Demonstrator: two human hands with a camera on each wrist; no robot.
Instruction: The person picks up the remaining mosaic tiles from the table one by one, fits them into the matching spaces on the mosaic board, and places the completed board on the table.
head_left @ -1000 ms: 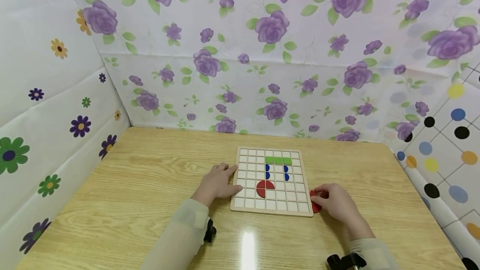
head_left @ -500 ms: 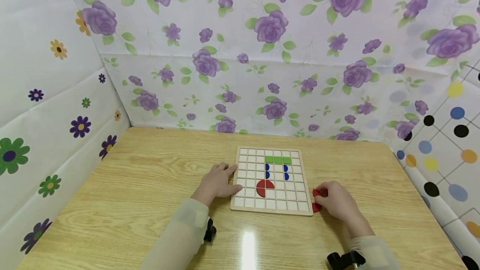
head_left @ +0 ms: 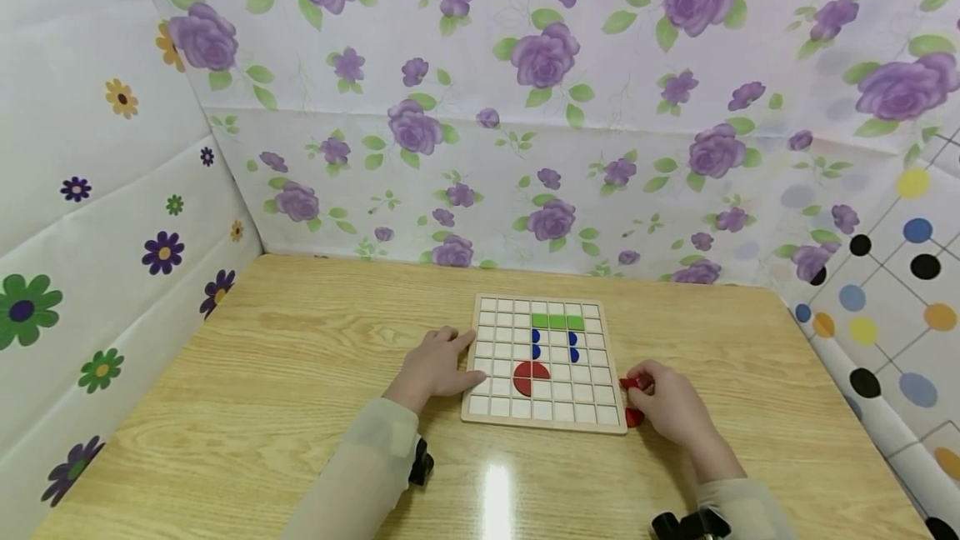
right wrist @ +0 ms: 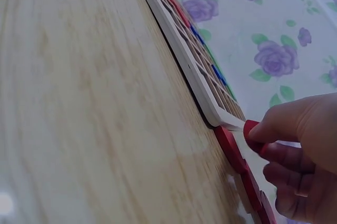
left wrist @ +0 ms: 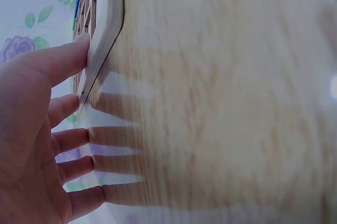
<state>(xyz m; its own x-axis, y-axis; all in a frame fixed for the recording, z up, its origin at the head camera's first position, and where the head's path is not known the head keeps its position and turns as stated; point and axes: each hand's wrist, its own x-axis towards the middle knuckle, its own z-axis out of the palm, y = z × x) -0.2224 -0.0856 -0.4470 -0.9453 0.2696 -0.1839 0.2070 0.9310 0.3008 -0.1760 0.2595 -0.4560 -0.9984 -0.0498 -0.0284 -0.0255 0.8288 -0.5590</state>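
Note:
A square wooden board (head_left: 543, 426) with a grid of white cells lies flat on the table. My left hand (head_left: 435, 363) rests at its left edge, fingers spread, the thumb tip on the rim in the left wrist view. Beyond the right edge, my right hand (head_left: 671, 402) pinches a red piece (right wrist: 253, 137) between thumb and forefinger, tilted and close to the board's corner. Loose red pieces (right wrist: 229, 147) lie on the table below it, partly hidden by the hand in the head view. Red quarter-circle pieces (head_left: 522, 373) fill three cells of the board.
On the board are also a row of green squares (head_left: 557, 322) and two columns of small blue half-circles (head_left: 536, 352). The wooden table (head_left: 337, 307) meets a flowered cloth (head_left: 480, 182) behind and patterned cloths at both sides.
My right fingers have drawn one red piece away from the others and tipped it up beside the board. The left hand and the board stay put.

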